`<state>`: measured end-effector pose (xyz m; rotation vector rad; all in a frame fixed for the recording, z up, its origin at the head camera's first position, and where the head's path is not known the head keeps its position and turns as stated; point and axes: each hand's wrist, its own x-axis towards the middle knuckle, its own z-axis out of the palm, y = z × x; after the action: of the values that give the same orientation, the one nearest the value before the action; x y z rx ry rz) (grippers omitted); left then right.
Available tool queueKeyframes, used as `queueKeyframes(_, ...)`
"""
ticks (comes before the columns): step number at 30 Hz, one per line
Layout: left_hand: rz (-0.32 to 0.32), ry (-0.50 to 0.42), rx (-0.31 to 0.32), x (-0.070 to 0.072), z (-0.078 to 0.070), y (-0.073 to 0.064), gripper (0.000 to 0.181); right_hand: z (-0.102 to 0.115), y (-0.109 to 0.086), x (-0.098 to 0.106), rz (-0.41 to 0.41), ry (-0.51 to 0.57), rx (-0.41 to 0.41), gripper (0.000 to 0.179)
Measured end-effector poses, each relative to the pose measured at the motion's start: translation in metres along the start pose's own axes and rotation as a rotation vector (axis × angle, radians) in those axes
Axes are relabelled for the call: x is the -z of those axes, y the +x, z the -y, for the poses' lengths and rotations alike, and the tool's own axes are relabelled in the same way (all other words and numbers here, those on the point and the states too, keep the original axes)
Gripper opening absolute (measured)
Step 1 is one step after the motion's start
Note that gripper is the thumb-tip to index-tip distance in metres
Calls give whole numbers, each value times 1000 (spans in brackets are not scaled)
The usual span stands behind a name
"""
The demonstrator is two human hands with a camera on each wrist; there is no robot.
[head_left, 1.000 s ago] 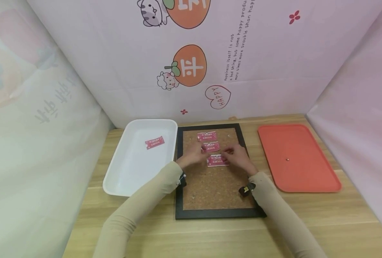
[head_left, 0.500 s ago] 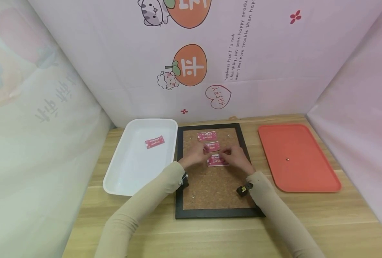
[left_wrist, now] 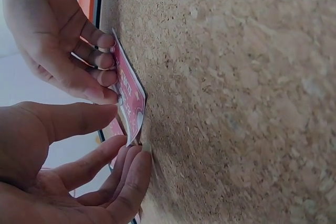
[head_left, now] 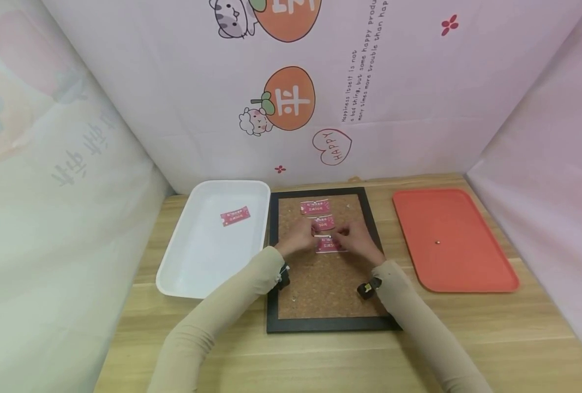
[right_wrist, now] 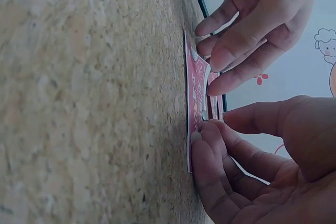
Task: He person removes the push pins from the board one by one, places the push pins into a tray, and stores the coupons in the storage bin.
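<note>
Three pink paper coupons lie in a column on a black-framed cork board [head_left: 335,289]: a far one [head_left: 315,207], a middle one [head_left: 327,221] and the nearest coupon [head_left: 326,247]. Both hands are at the nearest. My left hand [head_left: 297,234] has its thumb and fingertips around the coupon's raised left corner, thumb and index apart. My right hand [head_left: 360,240] rests bent fingertips on the coupon's right part, its thumb close by. A small silver pin head [right_wrist: 205,115] shows beside those fingertips; whether they pinch it I cannot tell.
Left of the board stands a white tray [head_left: 192,256] with one more pink coupon [head_left: 235,216] in it. On the right a red tray [head_left: 467,267] bears a small metal pin [head_left: 437,242]. A patterned cloth wall [head_left: 408,147] rises behind the wooden table [head_left: 320,360].
My right wrist has shifted slightly left, and my left wrist slightly right, so the hands are a little closer together. The coupons and trays stay in place.
</note>
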<state>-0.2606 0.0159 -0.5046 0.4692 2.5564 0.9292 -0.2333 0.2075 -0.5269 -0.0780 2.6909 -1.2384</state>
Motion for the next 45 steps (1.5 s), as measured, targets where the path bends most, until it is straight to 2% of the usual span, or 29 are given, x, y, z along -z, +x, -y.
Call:
queueKeyframes(2,2,-6,7,0,0,0,29,0,1,-1,-8,-6,-9,22)
queueKeyframes(9,-32,32,-28,-3,-1,2,22,3,2,-3,-41,-27,-23,19)
queueKeyframes(12,-37,32,-14,-5,-2,3,21,4,3,-4,-56,-33,-46,17)
queueKeyframes(16,-45,29,3,-17,13,20,19,3,4,-6,-68,-38,-65,15)
queueKeyframes(19,-49,17,-2,-19,15,22,19,3,5,-7,-72,-48,-74,15)
queueKeyframes(21,-53,20,-21,-17,13,19,19,4,5,-7,-70,-56,-89,15)
queueKeyframes(23,-46,9,-27,-12,4,10,20,6,5,-7,-67,-62,-106,16)
queueKeyframes(28,-26,-15,-19,-8,-2,6,20,7,5,-8,-70,-102,-133,17)
queueKeyframes(34,-34,5,-20,-11,-1,8,21,8,5,-7,-76,-122,-110,18)
queueKeyframes(38,-26,-20,-18,-11,0,9,23,9,3,-6,-73,-124,-92,18)
queueKeyframes(42,-12,-27,10,-15,6,18,23,10,2,-6,-61,-127,-98,17)
queueKeyframes(45,-20,-19,14,-24,18,30,23,9,2,-7,-55,-136,-99,17)
